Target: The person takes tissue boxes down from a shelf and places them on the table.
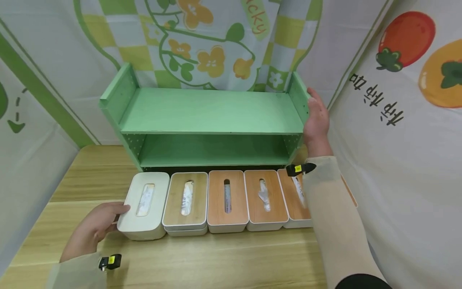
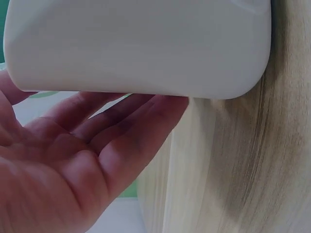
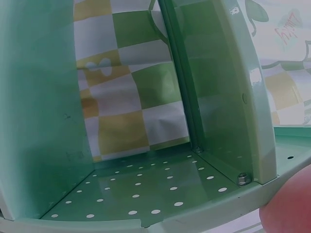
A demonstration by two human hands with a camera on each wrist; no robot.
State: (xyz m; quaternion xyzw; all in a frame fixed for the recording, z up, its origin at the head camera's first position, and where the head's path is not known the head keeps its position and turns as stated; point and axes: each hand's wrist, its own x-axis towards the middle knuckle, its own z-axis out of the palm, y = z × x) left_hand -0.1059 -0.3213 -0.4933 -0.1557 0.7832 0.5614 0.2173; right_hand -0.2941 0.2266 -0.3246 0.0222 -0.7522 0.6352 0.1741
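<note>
At the left end of a row of boxes, my left hand [image 1: 102,220] touches a white tissue box [image 1: 159,200], its thumb at the lid's edge. In the left wrist view, the fingers [image 2: 146,131] lie loosely bent along the wall of the white tissue box [image 2: 141,48], which stands on the table. My right hand [image 1: 317,120] rests against the right side panel of a green two-tier shelf [image 1: 213,112], fingers extended upward. Up close in the right wrist view are the shelf's perforated side panel [image 3: 138,196] and a bit of the hand [image 3: 289,206] at the edge.
Several wood-lidded tissue boxes [image 1: 227,224] line up before the shelf, the rightmost partly hidden by my right forearm. All stand on a wooden table [image 1: 202,265]. Behind hangs a checked, flowered cloth [image 1: 216,44]; a white fabric wall [image 1: 408,168] borders the right side.
</note>
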